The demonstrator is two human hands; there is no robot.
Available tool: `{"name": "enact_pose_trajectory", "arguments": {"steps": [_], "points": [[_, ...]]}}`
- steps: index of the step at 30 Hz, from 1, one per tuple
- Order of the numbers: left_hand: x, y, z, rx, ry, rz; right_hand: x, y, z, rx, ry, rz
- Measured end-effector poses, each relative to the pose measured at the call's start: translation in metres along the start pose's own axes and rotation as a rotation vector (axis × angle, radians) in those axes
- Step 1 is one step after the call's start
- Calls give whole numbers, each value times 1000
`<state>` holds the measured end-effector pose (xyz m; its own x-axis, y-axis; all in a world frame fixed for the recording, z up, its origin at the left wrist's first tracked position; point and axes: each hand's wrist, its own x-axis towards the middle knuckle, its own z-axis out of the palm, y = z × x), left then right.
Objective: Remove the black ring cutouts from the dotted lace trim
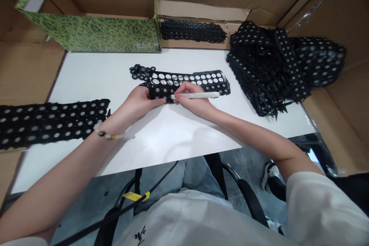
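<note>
Light, floppy-looking black perforated rubber strip [187, 83] on the white table [178, 142], left hand [138, 103] closed around its end, right hand [191, 100] gripping a white rod [198, 95] against it, solid edges probably best for grabbing tbh.

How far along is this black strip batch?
Done, apparently: the stacked holed black strips and the strip at the table's left, holes open. In hand: the left hand pins a strip, the right hand holds a white stick on it, loose black rings beside it. Left: perhaps the dark band behind, holes unseen.
</note>
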<state>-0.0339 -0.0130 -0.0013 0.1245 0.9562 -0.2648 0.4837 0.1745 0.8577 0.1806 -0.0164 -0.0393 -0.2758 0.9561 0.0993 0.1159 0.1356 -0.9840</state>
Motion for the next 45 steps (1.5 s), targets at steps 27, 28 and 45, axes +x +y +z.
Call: {"name": "enact_pose_trajectory", "arguments": {"steps": [27, 28, 45], "points": [[10, -10, -19, 368, -49, 88, -7, -7, -2, 0, -20, 37], [9, -8, -16, 382, -18, 77, -7, -7, -2, 0, -21, 34], [6, -14, 3, 18, 44, 95, -6, -10, 0, -116, -13, 2]]}}
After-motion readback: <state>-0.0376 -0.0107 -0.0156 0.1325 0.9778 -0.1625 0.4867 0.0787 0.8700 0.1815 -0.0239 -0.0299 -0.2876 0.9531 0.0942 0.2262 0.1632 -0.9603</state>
